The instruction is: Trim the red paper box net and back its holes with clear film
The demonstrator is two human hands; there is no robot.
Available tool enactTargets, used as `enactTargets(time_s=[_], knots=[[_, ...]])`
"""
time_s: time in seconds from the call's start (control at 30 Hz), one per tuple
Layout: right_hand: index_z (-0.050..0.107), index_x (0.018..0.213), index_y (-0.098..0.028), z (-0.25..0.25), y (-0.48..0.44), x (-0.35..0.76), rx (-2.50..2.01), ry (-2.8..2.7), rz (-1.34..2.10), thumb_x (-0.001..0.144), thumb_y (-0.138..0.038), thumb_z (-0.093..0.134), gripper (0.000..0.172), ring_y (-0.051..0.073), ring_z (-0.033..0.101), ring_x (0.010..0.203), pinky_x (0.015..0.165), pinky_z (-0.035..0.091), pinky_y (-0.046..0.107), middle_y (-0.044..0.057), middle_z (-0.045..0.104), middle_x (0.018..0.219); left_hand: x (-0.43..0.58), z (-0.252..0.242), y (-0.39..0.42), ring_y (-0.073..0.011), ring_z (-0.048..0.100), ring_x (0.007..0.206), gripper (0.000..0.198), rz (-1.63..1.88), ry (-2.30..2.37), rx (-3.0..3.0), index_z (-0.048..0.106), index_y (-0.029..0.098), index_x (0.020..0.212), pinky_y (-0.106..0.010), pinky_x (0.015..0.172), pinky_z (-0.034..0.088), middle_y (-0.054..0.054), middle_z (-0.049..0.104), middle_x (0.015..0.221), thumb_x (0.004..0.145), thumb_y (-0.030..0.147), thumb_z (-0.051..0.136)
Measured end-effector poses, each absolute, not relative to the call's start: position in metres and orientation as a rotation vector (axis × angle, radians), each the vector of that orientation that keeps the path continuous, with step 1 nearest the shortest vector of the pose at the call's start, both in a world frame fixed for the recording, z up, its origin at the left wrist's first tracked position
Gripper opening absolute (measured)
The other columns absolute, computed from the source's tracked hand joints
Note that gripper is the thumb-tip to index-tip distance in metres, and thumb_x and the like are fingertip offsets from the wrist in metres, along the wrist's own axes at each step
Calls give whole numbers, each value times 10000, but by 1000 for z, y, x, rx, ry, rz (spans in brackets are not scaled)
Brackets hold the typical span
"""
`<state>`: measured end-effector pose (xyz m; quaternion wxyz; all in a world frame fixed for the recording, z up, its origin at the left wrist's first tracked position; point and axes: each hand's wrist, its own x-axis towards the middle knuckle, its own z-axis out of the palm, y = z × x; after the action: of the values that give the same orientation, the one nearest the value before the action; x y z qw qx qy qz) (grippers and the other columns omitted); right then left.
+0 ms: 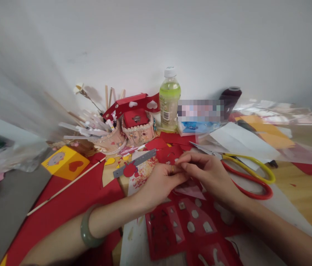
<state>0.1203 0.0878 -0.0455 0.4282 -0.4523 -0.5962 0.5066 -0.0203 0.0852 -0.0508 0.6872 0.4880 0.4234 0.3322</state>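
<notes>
My left hand (163,183), with a ring on one finger and a green bangle at the wrist, is closed at the centre. My right hand (207,168) meets it there, thumb and fingers pinched together. Whatever lies between the fingertips is too small or hidden to name. Below both hands lies a red paper sheet (185,240) with cut-out holes and clear film over parts of it. A piece of clear film (190,190) shows just under the fingers. Scissors with yellow and red handles (244,190) rest beside my right hand.
A yellow box (65,162) and a wooden stick (67,186) lie left on red paper. A grey ruler (141,160) is beyond my left hand. Behind stand a green drink bottle (169,99), a beaded container (139,133) and a tissue pack (197,127). White paper (244,142) lies right.
</notes>
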Motion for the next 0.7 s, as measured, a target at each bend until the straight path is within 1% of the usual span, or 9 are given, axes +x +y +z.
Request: enactTargets(time_s=[0.07, 0.2, 0.3, 0.4, 0.57, 0.7], knots=[[663, 743, -197, -47, 87, 121, -1131, -1486, 1256, 723, -220, 557, 110, 128, 575, 683, 614, 448, 227, -10, 645, 733, -20, -51, 85, -99, 497, 590, 223, 747, 938, 1093, 717, 157, 632, -228, 640, 409, 12, 611, 602, 643, 379, 722], [661, 755, -196, -47, 89, 121, -1150, -1440, 1297, 723, -257, 584, 103, 121, 566, 646, 578, 444, 223, -12, 642, 719, -21, -50, 87, -103, 519, 596, 191, 751, 902, 1060, 713, 159, 640, -226, 639, 416, 13, 614, 584, 674, 346, 690], [669, 763, -194, -44, 92, 124, -1127, -1438, 1269, 731, -281, 614, 108, 122, 583, 693, 630, 455, 220, -11, 654, 742, -24, -48, 92, -104, 535, 618, 144, 778, 934, 1071, 712, 162, 673, -222, 632, 412, 9, 640, 632, 687, 300, 673], [682, 758, -202, -42, 95, 127, -1159, -1414, 1175, 725, -302, 641, 113, 128, 596, 718, 660, 460, 225, -11, 671, 752, -30, -41, 98, -96, 541, 643, 108, 871, 1005, 1108, 707, 158, 695, -207, 633, 407, 6, 656, 688, 665, 261, 698], [703, 763, -217, -38, 93, 129, -1238, -1421, 1159, 711, -334, 658, 135, 128, 591, 670, 606, 448, 226, -12, 686, 737, -35, -30, 103, -78, 552, 617, 114, 981, 1038, 1047, 652, 141, 682, -185, 612, 429, 16, 637, 658, 644, 220, 724], [719, 769, -215, -34, 90, 130, -1324, -1435, 1181, 698, -377, 654, 188, 135, 578, 630, 571, 436, 239, -3, 687, 710, -34, -26, 101, -81, 585, 599, 117, 993, 1018, 991, 621, 133, 705, -181, 586, 459, 10, 638, 655, 677, 215, 700]])
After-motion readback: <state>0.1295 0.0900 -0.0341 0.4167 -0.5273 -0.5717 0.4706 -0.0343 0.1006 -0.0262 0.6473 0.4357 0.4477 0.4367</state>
